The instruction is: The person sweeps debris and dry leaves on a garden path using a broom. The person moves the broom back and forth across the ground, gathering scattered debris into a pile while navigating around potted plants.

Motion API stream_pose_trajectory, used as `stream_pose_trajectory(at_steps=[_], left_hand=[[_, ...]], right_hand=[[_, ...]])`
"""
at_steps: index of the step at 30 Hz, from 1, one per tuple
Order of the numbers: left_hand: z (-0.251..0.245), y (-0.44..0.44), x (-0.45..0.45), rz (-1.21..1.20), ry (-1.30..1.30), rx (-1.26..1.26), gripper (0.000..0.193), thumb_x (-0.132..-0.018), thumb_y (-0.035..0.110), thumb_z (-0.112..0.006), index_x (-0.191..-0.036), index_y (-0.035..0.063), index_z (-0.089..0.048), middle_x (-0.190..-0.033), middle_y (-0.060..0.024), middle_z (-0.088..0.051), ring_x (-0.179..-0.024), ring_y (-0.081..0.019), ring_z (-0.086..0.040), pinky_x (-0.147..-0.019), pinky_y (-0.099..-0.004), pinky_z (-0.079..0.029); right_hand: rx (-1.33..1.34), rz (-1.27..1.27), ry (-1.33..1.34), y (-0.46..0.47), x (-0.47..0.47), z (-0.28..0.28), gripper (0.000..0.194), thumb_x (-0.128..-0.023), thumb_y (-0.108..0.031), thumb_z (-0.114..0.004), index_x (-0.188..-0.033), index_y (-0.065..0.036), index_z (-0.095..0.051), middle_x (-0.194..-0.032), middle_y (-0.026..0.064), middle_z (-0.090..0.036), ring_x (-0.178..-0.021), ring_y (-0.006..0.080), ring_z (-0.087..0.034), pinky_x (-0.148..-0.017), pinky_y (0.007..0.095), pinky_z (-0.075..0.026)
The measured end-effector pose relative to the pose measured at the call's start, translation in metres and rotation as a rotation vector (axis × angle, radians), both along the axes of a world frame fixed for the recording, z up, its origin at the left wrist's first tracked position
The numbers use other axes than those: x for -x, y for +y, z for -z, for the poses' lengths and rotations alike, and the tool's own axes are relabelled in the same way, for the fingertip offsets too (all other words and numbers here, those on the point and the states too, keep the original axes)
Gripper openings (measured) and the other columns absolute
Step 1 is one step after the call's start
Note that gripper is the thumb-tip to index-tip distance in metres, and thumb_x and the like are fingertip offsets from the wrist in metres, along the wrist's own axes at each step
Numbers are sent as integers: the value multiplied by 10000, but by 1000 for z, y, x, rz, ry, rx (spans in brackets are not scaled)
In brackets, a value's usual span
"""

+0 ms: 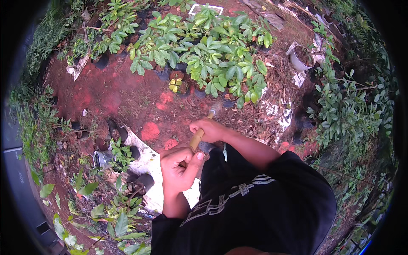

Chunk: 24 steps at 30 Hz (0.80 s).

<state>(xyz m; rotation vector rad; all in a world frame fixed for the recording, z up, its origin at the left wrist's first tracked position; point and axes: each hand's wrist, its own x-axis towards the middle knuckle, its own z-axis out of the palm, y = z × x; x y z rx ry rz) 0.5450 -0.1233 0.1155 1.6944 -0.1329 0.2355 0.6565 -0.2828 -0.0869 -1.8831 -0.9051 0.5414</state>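
With my left hand [179, 165] I grip the upper end of a bamboo handle [197, 139], the thumb lying along the near side. Further down, my right hand [211, 130] is closed around the same handle. The handle slants away from me to a blurred, bristly head [217, 106] low over the ground, which looks like a stick broom. Brown dry leaves [237, 122] are scattered over the soil beside the head. Just beyond it stand leafy seedlings [207, 57] in black planting bags, their lower parts partly hidden by foliage.
A white sheet [143, 159] lies at my left, beside black planting bags [143, 183]. A white bucket [299, 59] holding soil stands at the far right. Bushy plants [350, 105] line the right side, and reddish bare soil [105, 89] spreads on the left.
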Motion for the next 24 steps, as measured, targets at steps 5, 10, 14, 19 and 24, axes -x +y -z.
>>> stream_pose_trajectory(at_steps=[5,10,14,19,24], left_hand=[[49,-27,-21,-13,168,-34,469,-972,48,-719,-635,23,-393,-557,8,-379,-531,-61,-349,-485,-311,-271],[52,-60,-27,-18,323,-25,487,-990,103,-733,-637,36,-405,-569,39,-348,-574,-42,-306,-501,-312,-252],[-3,-43,8,142,-57,-39,395,-957,-22,-683,-651,29,-439,-626,-14,-540,-613,-57,-449,-553,-267,-348],[10,-54,-29,161,-56,-68,422,-916,6,-729,-608,33,-442,-523,-47,-417,-451,-170,-411,-479,-345,-318],[51,-77,-51,120,167,-33,461,-1024,97,-690,-647,44,-432,-593,60,-412,-604,-32,-355,-532,-274,-291]], right_hand=[[-18,209,-90,-28,-22,43,237,-756,-119,-768,-855,-55,-563,-756,148,-620,-736,371,-622,-675,470,-464],[-3,135,-1,-50,-20,51,284,-845,-203,-817,-846,-68,-567,-767,103,-611,-725,285,-591,-665,438,-465],[-72,50,31,-43,4,4,278,-880,-205,-793,-866,-60,-556,-720,98,-568,-671,279,-556,-640,438,-439],[-161,242,19,-42,-12,14,289,-880,-200,-792,-879,-51,-544,-727,101,-572,-667,300,-554,-642,416,-462],[-87,256,7,-77,-8,52,294,-773,-193,-796,-894,-54,-567,-752,110,-613,-689,312,-592,-648,438,-470]])
